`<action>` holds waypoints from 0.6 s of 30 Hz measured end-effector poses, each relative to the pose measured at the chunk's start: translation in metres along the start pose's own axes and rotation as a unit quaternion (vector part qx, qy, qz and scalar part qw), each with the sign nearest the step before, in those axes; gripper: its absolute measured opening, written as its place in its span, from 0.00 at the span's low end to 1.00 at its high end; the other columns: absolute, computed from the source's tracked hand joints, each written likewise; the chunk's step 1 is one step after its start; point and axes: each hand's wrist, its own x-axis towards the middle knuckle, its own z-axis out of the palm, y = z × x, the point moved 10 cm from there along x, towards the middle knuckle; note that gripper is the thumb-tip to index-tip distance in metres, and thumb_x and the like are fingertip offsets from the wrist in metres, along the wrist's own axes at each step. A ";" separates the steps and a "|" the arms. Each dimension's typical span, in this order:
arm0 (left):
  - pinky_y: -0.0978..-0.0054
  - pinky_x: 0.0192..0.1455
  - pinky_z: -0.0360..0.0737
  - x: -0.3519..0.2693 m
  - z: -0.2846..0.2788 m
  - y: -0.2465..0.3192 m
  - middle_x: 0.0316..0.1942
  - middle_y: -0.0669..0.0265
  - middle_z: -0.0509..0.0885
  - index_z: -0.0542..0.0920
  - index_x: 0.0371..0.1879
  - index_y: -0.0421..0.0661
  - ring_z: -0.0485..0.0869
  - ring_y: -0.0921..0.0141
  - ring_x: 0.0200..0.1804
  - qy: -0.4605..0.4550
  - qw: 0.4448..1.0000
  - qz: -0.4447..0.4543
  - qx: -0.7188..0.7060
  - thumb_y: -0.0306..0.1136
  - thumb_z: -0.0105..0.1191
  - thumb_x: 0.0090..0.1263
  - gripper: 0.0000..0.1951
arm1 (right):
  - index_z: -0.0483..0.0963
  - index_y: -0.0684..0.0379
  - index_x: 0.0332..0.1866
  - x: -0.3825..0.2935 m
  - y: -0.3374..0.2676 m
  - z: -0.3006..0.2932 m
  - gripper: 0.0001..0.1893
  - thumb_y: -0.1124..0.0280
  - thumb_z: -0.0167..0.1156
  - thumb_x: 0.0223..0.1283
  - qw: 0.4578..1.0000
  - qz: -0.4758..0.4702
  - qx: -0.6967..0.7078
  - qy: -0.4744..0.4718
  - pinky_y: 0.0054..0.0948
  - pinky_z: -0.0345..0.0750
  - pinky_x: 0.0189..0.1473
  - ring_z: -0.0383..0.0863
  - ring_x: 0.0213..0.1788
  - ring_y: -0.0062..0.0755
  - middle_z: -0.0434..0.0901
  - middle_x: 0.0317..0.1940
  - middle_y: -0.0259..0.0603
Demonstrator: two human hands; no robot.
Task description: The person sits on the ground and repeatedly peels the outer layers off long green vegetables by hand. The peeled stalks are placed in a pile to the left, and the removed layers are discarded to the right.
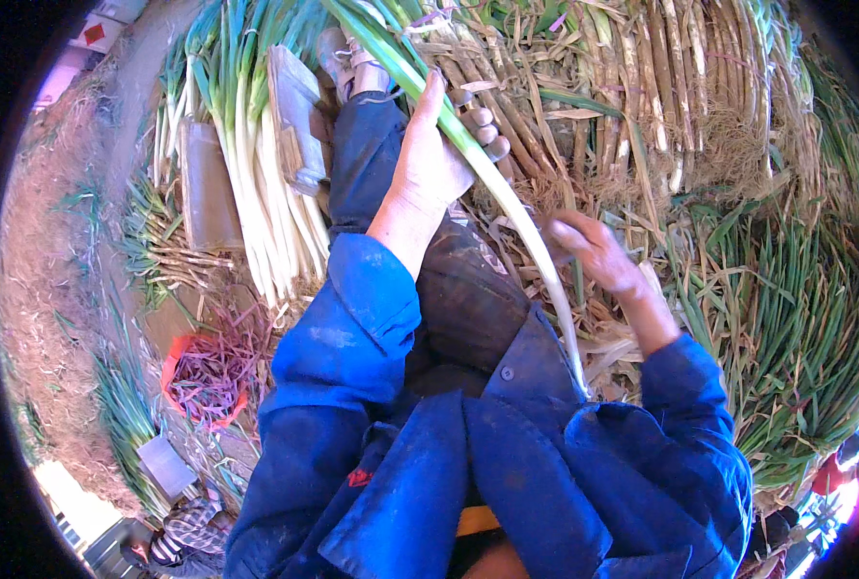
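Note:
My left hand [440,145] is closed around the green part of a long leek or large green onion [505,192]. Its white shank slants down across my lap, with the lower tip by my jacket front. To the right of that shank is my right hand [594,246], slightly blurred, fingers loosely apart, with nothing visible in it. Left of my leg, a bundle of clean white-stemmed green onions [248,195] lies between two wooden boards, the nearer one a grey block [295,119] by my shin. Unpeeled onions with brown outer leaves and roots [531,130] lie beyond my hands.
An orange-red bag [172,373] holds many purple strips. Small onions [183,253] lie near the left board [209,184]. More tied, rooted bundles [661,79] line the top right, above a heap of green leaves [791,311]. Another person [183,535] is at the lower left.

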 end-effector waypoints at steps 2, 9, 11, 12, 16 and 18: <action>0.58 0.41 0.75 -0.005 -0.006 0.004 0.29 0.62 0.78 0.72 0.43 0.49 0.77 0.64 0.32 0.026 0.998 0.009 0.049 0.55 0.43 0.67 0.21 | 0.73 0.64 0.42 0.027 -0.041 0.044 0.17 0.59 0.49 0.65 0.978 -0.032 0.206 -0.017 0.22 0.74 0.34 0.77 0.30 0.21 0.78 0.30 0.37; 0.73 0.43 0.74 -0.013 -0.038 0.050 0.33 0.65 0.79 0.75 0.44 0.44 0.78 0.73 0.37 0.109 0.976 0.093 0.162 0.40 0.49 0.68 0.13 | 0.74 0.66 0.40 0.048 -0.059 0.054 0.15 0.64 0.59 0.57 0.986 -0.001 0.028 0.166 0.21 0.72 0.33 0.75 0.30 0.20 0.78 0.24 0.36; 0.71 0.41 0.75 -0.015 -0.039 0.052 0.34 0.64 0.79 0.76 0.41 0.42 0.78 0.72 0.37 0.109 0.975 0.120 0.154 0.37 0.48 0.68 0.12 | 0.74 0.68 0.41 0.055 -0.065 0.049 0.17 0.63 0.60 0.55 0.984 -0.009 -0.066 0.164 0.22 0.72 0.36 0.75 0.32 0.21 0.78 0.26 0.36; 0.72 0.40 0.75 -0.016 -0.041 0.051 0.34 0.65 0.79 0.76 0.41 0.42 0.78 0.72 0.37 0.124 0.969 0.124 0.175 0.38 0.49 0.68 0.12 | 0.74 0.69 0.43 0.062 -0.073 0.043 0.18 0.64 0.60 0.54 0.982 -0.042 -0.040 0.181 0.24 0.72 0.39 0.75 0.34 0.23 0.79 0.30 0.37; 0.75 0.38 0.72 -0.018 -0.042 0.038 0.33 0.67 0.78 0.76 0.43 0.44 0.76 0.72 0.36 0.129 0.969 0.111 0.181 0.40 0.50 0.67 0.13 | 0.74 0.68 0.39 0.095 -0.099 0.036 0.15 0.67 0.61 0.52 0.980 -0.111 0.059 0.158 0.24 0.72 0.39 0.75 0.34 0.25 0.78 0.31 0.39; 0.72 0.45 0.71 -0.018 -0.046 0.041 0.37 0.67 0.78 0.76 0.44 0.45 0.75 0.71 0.40 0.138 0.967 0.110 0.185 0.40 0.51 0.66 0.13 | 0.75 0.67 0.36 0.106 -0.097 0.042 0.12 0.69 0.61 0.49 0.985 -0.080 0.116 0.103 0.27 0.73 0.39 0.76 0.32 0.28 0.78 0.29 0.40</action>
